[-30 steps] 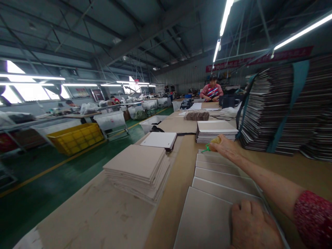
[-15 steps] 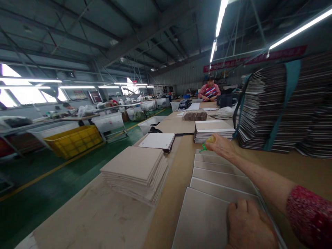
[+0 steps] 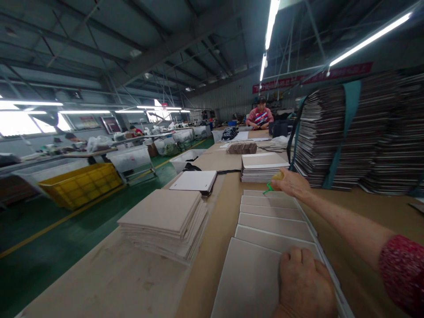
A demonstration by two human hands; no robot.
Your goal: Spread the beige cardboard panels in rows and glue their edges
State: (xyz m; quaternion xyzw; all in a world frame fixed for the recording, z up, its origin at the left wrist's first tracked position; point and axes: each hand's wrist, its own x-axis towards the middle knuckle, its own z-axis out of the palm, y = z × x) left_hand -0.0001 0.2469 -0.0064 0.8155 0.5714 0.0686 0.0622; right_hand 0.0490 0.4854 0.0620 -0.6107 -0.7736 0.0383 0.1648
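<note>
Resting on the fanned boards (image 3: 251, 274) on the table (image 3: 203, 274), your left hand (image 3: 306, 280) likely steadies them; its grip cannot be told. Your right hand (image 3: 293, 182) clamps the yellow tool (image 3: 277, 176) at their far end, presumably staggered for access.
</note>
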